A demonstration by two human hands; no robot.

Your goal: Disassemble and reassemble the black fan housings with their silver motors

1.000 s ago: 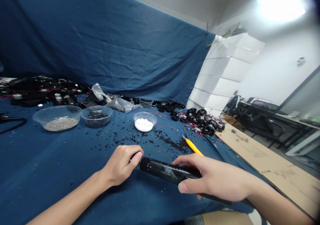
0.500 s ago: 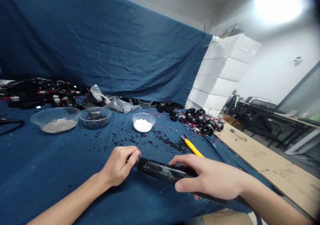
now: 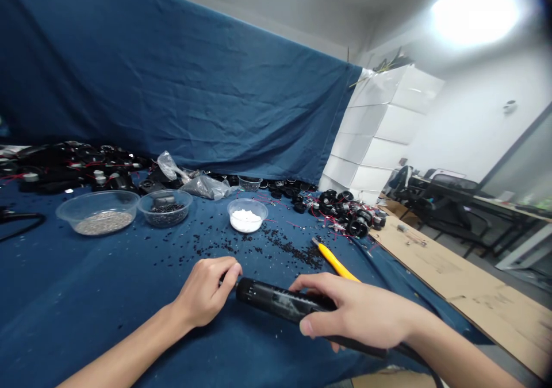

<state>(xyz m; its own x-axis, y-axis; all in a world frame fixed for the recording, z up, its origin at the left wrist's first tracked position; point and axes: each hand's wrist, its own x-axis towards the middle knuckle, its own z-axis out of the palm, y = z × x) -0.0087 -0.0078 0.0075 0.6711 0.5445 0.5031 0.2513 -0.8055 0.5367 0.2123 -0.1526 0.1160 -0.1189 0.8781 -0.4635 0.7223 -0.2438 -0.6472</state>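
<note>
My right hand (image 3: 353,313) is wrapped round a black corded electric screwdriver (image 3: 276,300), which lies slantwise above the blue cloth with its nose toward the left. Its cord runs off below my right wrist. Just off the nose, my left hand (image 3: 209,290) is closed in a pinch. A thin shaft shows between the nose and those fingertips, and something small and dark is mostly hidden in them. Behind my right hand lies a yellow tool (image 3: 336,261) with a grey tip. A clear bowl of white pieces (image 3: 245,221) stands beyond both hands.
Small black parts (image 3: 297,253) are scattered across the blue cloth (image 3: 107,296). At left stand a bowl of small silvery pieces (image 3: 106,222) and a bowl of dark pieces (image 3: 168,212). Black parts with red wires (image 3: 345,215) are heaped at back right, beside cardboard (image 3: 466,279).
The view has shifted slightly, so the table's contents sit a little lower. Both hands keep their grips, and the screwdriver stays in nearly the same place.
</note>
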